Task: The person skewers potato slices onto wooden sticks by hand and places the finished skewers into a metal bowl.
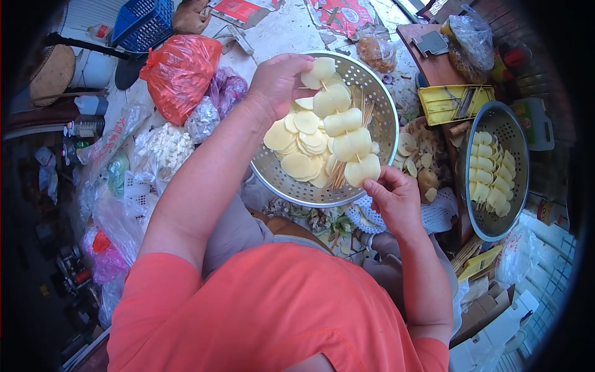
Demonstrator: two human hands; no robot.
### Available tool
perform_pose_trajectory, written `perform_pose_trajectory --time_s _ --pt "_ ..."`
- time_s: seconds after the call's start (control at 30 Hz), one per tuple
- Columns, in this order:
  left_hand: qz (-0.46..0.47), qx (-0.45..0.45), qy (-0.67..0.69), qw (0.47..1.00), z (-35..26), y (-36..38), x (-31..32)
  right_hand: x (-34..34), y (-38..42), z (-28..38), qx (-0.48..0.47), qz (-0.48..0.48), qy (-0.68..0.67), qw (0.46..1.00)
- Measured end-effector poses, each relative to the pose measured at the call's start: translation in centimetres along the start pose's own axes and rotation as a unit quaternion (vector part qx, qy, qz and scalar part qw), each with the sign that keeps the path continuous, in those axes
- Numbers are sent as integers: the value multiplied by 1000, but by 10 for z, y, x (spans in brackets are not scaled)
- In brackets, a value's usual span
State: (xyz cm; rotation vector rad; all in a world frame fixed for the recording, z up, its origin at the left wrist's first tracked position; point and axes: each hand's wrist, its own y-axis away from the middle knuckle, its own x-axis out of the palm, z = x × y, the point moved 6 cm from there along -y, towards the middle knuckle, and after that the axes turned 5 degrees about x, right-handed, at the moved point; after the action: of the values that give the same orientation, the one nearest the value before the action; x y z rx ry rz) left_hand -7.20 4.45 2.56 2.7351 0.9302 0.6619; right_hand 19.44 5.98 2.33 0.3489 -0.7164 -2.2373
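Observation:
A skewer of pale yellow slices (344, 122), which look like potato, spans my two hands above a perforated metal colander (387, 105). At its upper end my left hand (282, 80) pinches the top slice. My right hand (395, 201) grips the lower end with thumb and fingers by the last slice. Several slices are threaded in a row, each curved on the stick. Beneath, loose flat slices (304, 146) pile up in the colander, and a bundle of thin wooden sticks (336, 177) lies beside them, partly hidden by the skewer.
Another metal colander (525, 164) at the right holds finished-looking skewers of slices (493, 170). A yellow tray (443, 102) with sticks is near it. Red plastic bag (181, 77), blue basket (144, 25) and clear bags crowd the left. Brown-skinned pieces (426, 178) lie right of my colander.

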Motion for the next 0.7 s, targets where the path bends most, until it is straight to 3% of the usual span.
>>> perform_pose_trajectory --time_s 0.2,0.4,0.7 --pt "55 -57 -38 996 5 0 5 4 2 -5 17 -6 -19 1000" --pt "55 -49 -103 992 4 0 8 2 2 -6 33 -13 -27 999" --pt "54 -63 -73 994 10 7 13 -3 1 0 23 -11 -51 998"
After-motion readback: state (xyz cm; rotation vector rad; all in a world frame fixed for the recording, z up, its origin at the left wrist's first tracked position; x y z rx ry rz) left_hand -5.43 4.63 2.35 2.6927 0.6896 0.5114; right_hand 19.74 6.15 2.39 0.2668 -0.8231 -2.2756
